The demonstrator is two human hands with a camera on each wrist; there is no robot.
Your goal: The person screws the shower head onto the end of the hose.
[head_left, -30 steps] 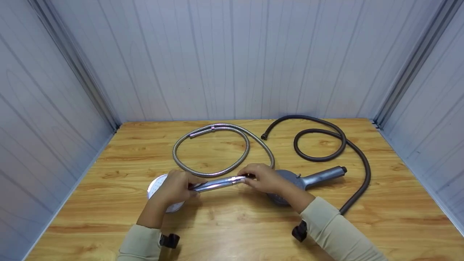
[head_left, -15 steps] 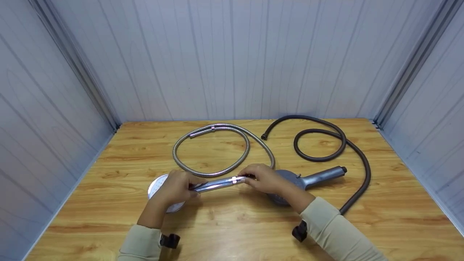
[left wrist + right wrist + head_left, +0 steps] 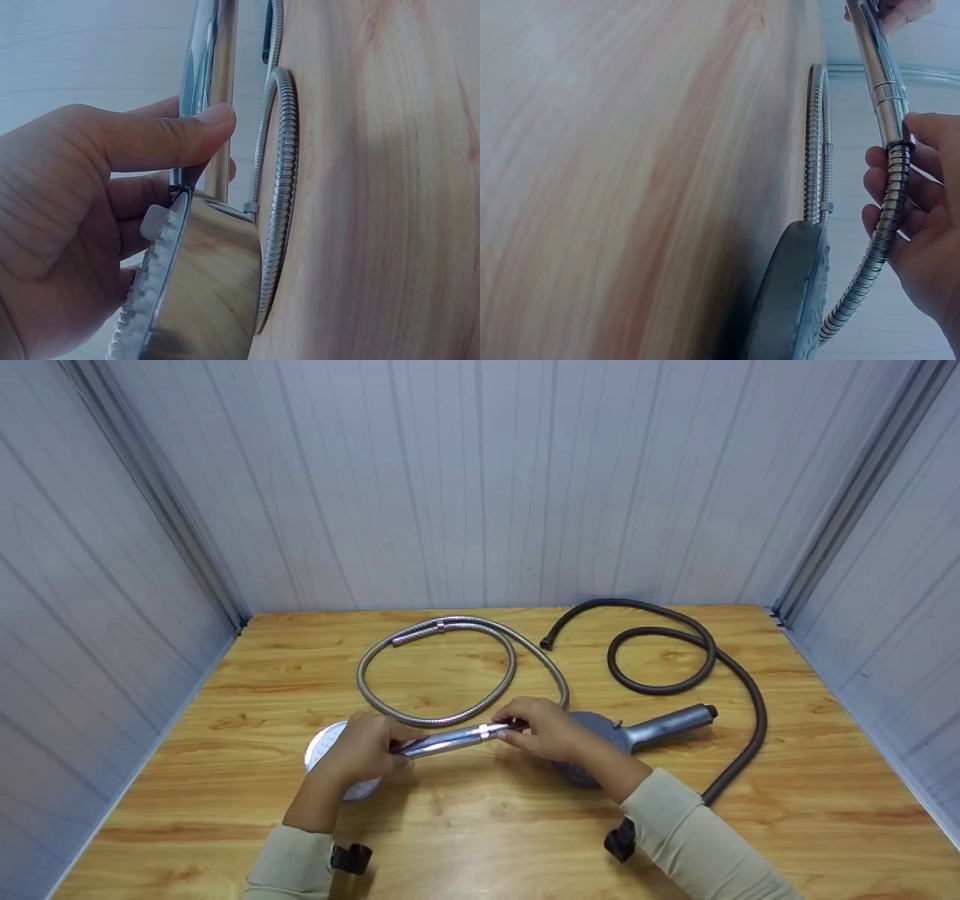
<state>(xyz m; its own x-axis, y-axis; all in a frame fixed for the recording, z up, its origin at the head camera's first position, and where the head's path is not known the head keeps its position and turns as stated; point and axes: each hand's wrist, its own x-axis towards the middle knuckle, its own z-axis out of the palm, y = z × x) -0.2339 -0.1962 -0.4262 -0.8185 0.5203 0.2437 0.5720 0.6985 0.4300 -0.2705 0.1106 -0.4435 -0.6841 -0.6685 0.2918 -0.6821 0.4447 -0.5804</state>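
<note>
A chrome shower head [image 3: 324,744] is held off to the left, its white nozzle face turned upward. My left hand [image 3: 364,746] grips it at the neck, the thumb lying along the handle [image 3: 196,67]. From the handle's other end runs a silver metal hose [image 3: 866,266]. My right hand [image 3: 541,727] pinches the smooth chrome hose nut [image 3: 892,120] between thumb and fingers, right where it meets the handle. In the right wrist view the hose hangs down past the right fingers, and the nut and handle sit in one line.
The silver hose's loop lies behind the hands on the wood-grain table [image 3: 480,840]. A grey shower head [image 3: 664,731] lies near the right forearm, partly hidden by it. A dark hose [image 3: 757,701] coils at the back right. White panel walls [image 3: 480,487] enclose the table.
The right thumb and fingers have shifted slightly at the hose nut. The left hand and the shower head stay in place.
</note>
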